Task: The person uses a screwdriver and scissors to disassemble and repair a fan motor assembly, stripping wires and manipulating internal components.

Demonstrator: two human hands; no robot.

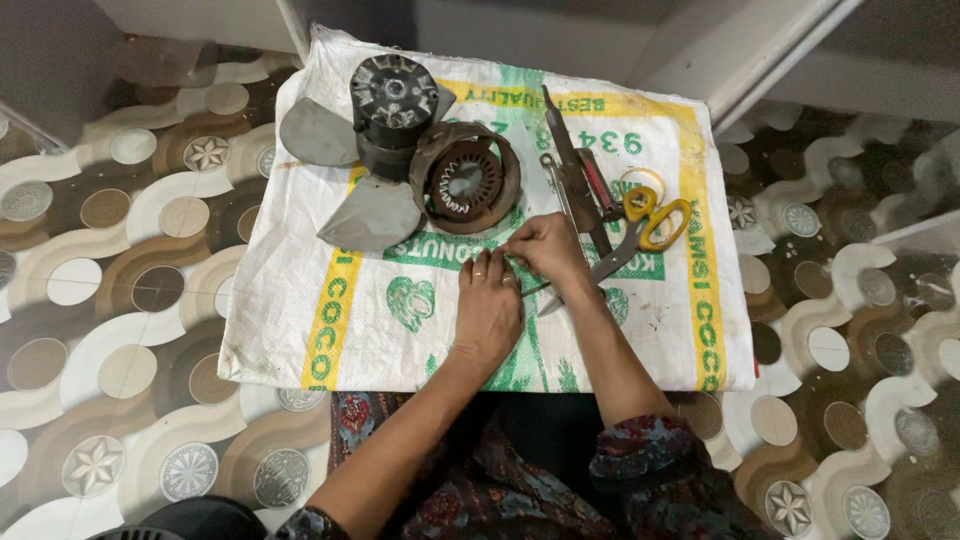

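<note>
We press our left hand (487,305) flat on the woven sack (320,320) while our right hand (545,250) pinches something too small to tell (yellow-handled scissors (640,230) just beside it), below the stator ring (465,180).

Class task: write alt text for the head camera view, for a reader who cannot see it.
A person's left hand and right hand meet, fingertips together, over a white woven sack spread on a patterned floor. Beyond the hands lie a round motor stator and a grey fan blade assembly; yellow-handled scissors and other hand tools lie to the right.
</note>
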